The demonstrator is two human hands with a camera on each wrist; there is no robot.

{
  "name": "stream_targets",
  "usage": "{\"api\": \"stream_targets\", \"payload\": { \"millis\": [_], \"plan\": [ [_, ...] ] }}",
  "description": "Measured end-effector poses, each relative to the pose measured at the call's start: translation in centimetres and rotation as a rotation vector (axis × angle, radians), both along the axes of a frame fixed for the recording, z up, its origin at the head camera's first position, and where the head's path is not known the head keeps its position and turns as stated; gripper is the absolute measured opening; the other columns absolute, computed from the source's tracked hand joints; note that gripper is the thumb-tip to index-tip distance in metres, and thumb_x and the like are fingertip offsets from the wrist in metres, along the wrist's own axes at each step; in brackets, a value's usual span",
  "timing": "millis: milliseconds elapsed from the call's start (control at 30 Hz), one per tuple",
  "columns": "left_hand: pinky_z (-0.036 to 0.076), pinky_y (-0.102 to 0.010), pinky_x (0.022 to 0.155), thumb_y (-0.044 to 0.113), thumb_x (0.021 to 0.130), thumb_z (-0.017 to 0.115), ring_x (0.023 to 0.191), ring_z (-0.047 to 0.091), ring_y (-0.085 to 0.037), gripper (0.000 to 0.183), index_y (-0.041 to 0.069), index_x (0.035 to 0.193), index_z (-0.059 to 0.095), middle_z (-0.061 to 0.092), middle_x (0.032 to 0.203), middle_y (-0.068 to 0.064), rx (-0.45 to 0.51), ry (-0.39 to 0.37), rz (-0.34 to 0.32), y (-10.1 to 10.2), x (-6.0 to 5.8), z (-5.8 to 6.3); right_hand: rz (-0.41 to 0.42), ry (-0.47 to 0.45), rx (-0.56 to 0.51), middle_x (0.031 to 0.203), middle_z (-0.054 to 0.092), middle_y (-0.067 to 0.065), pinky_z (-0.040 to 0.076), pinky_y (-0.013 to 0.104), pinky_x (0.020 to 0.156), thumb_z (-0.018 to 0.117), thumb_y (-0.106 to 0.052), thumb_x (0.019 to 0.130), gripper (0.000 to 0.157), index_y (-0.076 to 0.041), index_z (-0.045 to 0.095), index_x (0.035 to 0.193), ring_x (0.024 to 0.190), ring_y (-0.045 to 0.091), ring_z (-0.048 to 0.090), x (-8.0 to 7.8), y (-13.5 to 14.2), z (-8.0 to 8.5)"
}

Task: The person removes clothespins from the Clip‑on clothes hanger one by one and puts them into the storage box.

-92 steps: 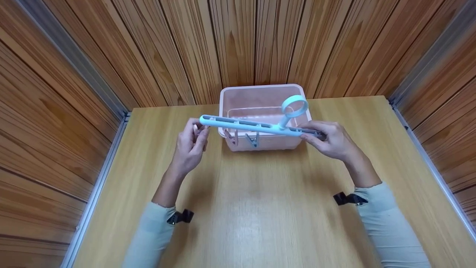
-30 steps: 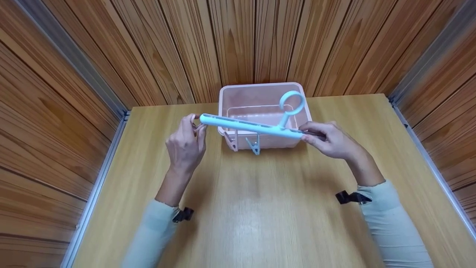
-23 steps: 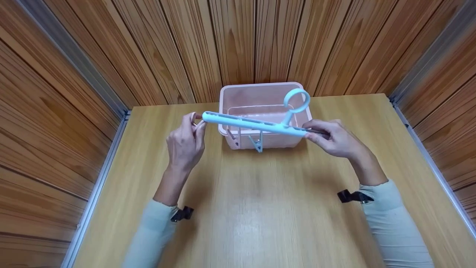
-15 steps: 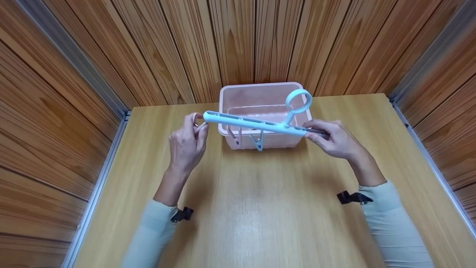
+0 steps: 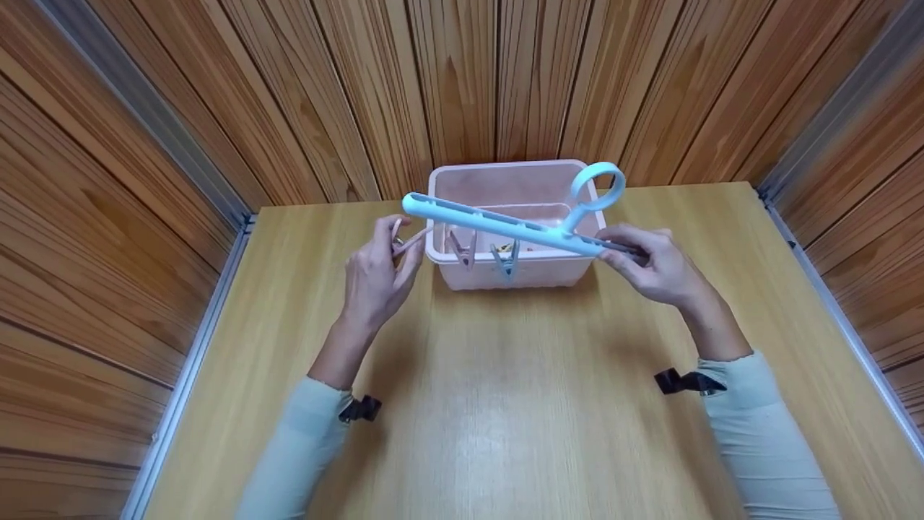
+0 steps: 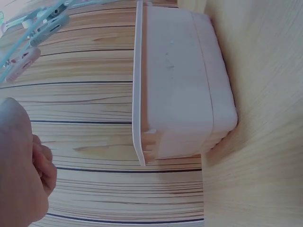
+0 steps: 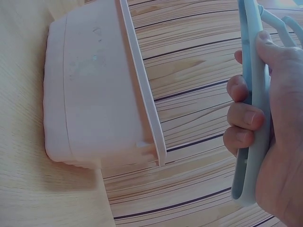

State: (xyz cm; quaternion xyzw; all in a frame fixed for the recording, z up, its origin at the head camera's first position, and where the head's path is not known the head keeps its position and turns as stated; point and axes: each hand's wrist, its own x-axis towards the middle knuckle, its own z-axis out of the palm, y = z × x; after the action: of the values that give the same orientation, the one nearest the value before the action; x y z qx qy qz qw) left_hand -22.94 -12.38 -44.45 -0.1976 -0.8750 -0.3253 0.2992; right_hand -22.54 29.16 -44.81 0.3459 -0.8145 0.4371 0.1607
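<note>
In the head view my left hand pinches a pink clothespin, just below the left end of a light blue clip hanger. The bar and the clothespin stand apart there. My right hand grips the bar's right end; in the right wrist view its fingers curl round the bar. Tilted, left end higher, the hanger shows its ring upward. From its bar hang a pink clothespin and a blue clothespin. In the left wrist view, my left hand hides its clothespin.
A pink plastic basket stands at the back of the wooden table, under the hanger. Small coloured things show inside it. Wood-panelled walls rise behind and on both sides, with metal rails along the side edges.
My left hand with the pink clothespin has come away from the hanger's left end and shifted slightly right. The hanger's left end has risen, and its bar has moved a little right.
</note>
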Motion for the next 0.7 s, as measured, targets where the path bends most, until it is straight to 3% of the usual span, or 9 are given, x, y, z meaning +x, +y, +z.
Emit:
{"api": "stream_targets", "payload": {
  "millis": [433,600,700],
  "plan": [
    [0.029,-0.03,0.063,0.035,0.112,0.066,0.068,0.04,-0.016,0.036,0.003,0.126,0.066,0.045,0.078,0.002,-0.022,-0.218,-0.068,1.9,-3.6,1.8,-0.028,-0.01,-0.021,0.08,0.065,0.003,0.04,0.018,0.058,0.068,0.017,0.096,0.026,0.005,0.075,0.118,0.066,0.0,0.048,0.1,0.5,0.0],
    [0.034,-0.029,0.065,0.035,0.111,0.065,0.071,0.048,-0.018,0.042,0.005,0.141,0.069,0.063,0.085,-0.007,-0.038,-0.277,-0.072,2.4,-5.1,1.9,-0.015,-0.016,-0.021,0.08,0.065,0.006,0.039,0.018,0.057,0.067,0.017,0.097,0.026,0.005,0.075,0.118,0.066,0.0,0.048,0.1,0.4,0.2],
    [0.041,-0.029,0.071,0.037,0.112,0.066,0.081,0.061,-0.024,0.049,0.009,0.152,0.064,0.08,0.112,-0.012,-0.039,-0.345,-0.073,2.6,-6.1,1.8,-0.017,-0.025,-0.019,0.082,0.067,0.003,0.04,0.017,0.058,0.067,0.016,0.097,0.025,0.005,0.075,0.118,0.066,0.0,0.049,0.1,0.4,0.2]
  ]
}}
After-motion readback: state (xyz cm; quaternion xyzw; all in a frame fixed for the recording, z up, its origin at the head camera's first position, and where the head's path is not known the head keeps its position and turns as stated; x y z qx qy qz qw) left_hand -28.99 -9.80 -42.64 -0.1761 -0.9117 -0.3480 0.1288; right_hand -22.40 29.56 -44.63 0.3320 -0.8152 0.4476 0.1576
